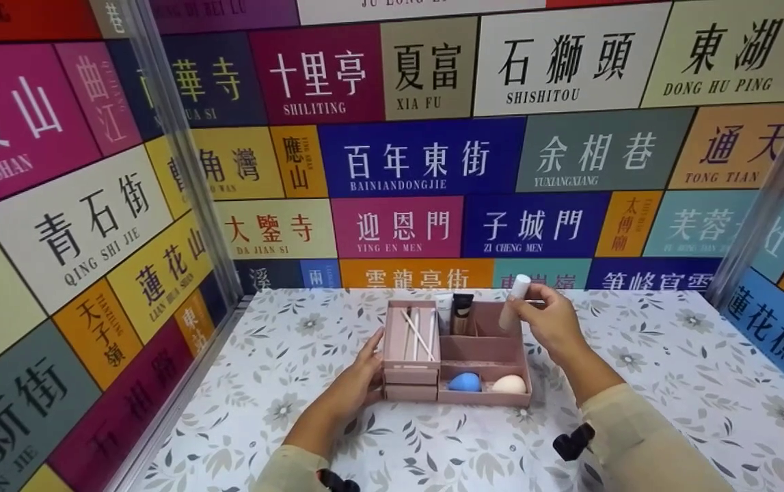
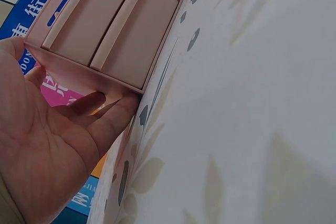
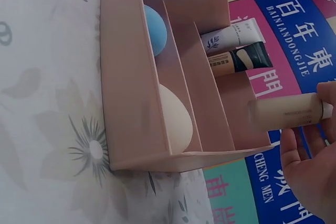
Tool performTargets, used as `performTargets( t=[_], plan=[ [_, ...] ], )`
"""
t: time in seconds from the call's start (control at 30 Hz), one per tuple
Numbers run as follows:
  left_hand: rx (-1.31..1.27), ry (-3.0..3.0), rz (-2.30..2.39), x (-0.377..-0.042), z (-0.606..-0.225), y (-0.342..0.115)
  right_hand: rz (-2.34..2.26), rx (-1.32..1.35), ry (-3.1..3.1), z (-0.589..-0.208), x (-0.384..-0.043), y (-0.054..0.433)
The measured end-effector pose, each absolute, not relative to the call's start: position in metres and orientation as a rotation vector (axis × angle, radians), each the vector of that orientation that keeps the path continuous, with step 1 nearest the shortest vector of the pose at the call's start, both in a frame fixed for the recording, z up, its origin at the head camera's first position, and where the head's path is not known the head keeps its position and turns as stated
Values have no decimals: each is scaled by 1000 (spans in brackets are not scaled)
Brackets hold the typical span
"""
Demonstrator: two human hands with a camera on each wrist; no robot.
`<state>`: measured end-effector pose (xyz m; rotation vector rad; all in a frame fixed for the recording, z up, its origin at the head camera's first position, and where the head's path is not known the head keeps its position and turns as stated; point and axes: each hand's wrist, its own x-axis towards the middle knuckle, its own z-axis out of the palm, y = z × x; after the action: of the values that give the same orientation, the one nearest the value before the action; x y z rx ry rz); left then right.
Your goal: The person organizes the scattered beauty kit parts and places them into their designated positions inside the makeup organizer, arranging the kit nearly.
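Observation:
A pink desktop organizer point(image 1: 484, 398) stands on the table, with two drawers point(image 2: 139, 38) in its left part. My left hand point(image 1: 356, 384) rests against the organizer's left side, fingertips near its bottom edge in the left wrist view. With thumb and fingers my right hand point(image 1: 557, 326) grips a beige foundation bottle point(image 3: 286, 112) by its white-capped end. The bottle hangs tilted over the back right compartment, cap up. Beside it in the back row stand a white tube point(image 3: 233, 35) and a black-capped brown tube point(image 3: 241, 60).
A blue makeup sponge point(image 1: 464, 382) and a cream makeup sponge point(image 1: 509, 385) sit in the front compartment. Several thin white sticks point(image 1: 415, 335) lie in the upper left tray. Behind the floral-covered table point(image 1: 282, 342) rise walls with colourful sign panels point(image 1: 426, 157).

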<state>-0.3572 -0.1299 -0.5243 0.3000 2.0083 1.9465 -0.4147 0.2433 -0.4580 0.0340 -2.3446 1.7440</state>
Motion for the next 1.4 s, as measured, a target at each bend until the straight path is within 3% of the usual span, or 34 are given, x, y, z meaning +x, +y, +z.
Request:
performTargets(
  t=[0.53, 1.4],
  plan=[
    [275, 2003, 1953, -357, -524, -128, 1583, 98, -2412, -460, -432, 232],
    [283, 2034, 1927, -358, -526, -130, 1238, 37, -2619, -465, -423, 222]
  ],
)
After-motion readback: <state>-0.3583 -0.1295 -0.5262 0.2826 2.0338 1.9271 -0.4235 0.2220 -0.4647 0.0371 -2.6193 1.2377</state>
